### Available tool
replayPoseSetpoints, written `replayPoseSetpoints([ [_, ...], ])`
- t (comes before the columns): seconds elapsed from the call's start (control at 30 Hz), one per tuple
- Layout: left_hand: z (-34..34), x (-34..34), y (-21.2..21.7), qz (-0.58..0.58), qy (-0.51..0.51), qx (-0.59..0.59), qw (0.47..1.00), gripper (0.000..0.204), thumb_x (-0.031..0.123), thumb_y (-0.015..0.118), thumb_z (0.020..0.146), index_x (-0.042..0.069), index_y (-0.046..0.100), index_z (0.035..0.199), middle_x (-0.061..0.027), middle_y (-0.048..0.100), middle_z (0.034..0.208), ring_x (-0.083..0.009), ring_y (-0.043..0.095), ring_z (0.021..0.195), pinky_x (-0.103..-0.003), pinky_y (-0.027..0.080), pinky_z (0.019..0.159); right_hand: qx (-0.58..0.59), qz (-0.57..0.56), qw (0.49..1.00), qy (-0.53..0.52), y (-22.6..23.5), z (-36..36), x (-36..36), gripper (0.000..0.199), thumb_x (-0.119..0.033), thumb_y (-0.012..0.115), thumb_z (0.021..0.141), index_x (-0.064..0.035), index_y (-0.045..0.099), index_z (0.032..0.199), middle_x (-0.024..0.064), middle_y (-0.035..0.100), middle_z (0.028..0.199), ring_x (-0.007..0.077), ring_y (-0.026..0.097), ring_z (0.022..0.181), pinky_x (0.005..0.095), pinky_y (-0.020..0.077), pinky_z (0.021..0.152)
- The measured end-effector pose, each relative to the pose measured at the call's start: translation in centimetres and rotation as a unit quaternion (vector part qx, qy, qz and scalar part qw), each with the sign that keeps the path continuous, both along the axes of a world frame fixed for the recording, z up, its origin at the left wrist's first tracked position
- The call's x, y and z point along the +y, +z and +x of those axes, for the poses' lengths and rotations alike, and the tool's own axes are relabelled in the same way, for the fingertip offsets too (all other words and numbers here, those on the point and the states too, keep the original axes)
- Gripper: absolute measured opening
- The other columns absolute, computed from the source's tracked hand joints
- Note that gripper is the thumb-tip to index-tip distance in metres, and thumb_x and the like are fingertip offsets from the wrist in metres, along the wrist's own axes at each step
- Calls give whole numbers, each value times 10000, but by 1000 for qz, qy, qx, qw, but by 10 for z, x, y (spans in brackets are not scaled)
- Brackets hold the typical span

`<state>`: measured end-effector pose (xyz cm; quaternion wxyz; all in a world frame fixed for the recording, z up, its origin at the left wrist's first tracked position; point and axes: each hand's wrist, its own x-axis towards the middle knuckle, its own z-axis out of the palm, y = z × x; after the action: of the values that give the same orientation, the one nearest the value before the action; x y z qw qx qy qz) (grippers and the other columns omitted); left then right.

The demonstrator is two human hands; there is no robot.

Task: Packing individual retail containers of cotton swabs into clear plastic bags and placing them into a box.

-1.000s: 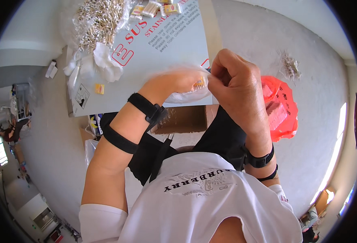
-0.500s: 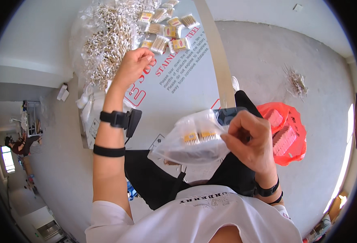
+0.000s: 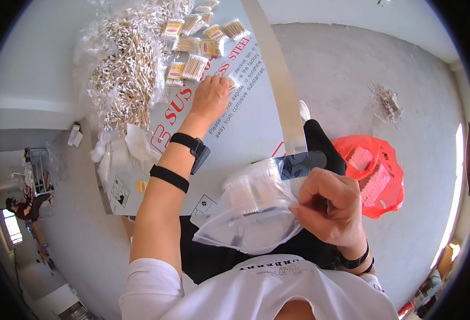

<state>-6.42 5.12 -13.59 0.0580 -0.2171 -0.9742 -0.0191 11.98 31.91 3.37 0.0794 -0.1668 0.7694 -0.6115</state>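
Note:
My left hand (image 3: 212, 100) is over the table with its fingers closed on a small clear pack of cotton swabs (image 3: 234, 83); the fingers partly cover it. Several similar packs (image 3: 195, 67), some with yellow labels, lie just beyond that hand. With thumb and fingers pinched, my right hand (image 3: 331, 208) holds the edge of a clear plastic bag (image 3: 251, 232). The bag's mouth gapes toward me above my lap. Packs of swabs (image 3: 251, 186) show hazily through the plastic in its far part.
A big heap of loose cotton swabs (image 3: 123, 80) in clear plastic covers the left of the film-covered metal table (image 3: 192, 160). On the floor at right lie a red plastic bag (image 3: 392, 184) with pink bundles and a pile of sticks (image 3: 388, 104). A person (image 3: 25, 207) sits far left.
My left hand has moved right and closed on a swab pack, which is shifted from the group. The bag has tipped so its mouth faces me more. The view has shifted slightly.

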Motion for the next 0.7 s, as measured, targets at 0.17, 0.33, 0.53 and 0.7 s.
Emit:
replayPoseSetpoints([
  [0.17,56,-21,59,455,169,-316,815,253,40,583,832,-12,608,1078,-173,674,1012,-273,687,753,-356,553,600,-19,12,998,-52,-1,12,-5,178,29,664,754,9,492,712,61,499,622,94,450,517,261,370,472],
  [0.33,167,-2,198,741,65,-272,611,284,53,593,887,-36,580,1157,-164,663,1037,-207,680,830,-306,549,603,-23,-1,996,-85,-5,18,-3,167,11,666,786,-2,509,727,-42,460,631,9,397,588,200,313,505],
  [0.53,249,46,248,229,-22,-167,959,425,7,661,770,-45,520,1168,-179,650,910,-320,663,865,-389,515,707,5,-10,997,-77,-8,30,-5,157,14,657,774,2,509,725,-34,466,622,17,394,592,211,312,500],
  [0.7,244,91,206,46,21,-150,987,277,37,696,744,-15,514,945,-169,595,856,-364,624,757,-432,514,618,38,-2,997,-67,-4,33,-12,158,6,659,766,6,507,723,-23,467,612,26,394,576,223,322,495],
])
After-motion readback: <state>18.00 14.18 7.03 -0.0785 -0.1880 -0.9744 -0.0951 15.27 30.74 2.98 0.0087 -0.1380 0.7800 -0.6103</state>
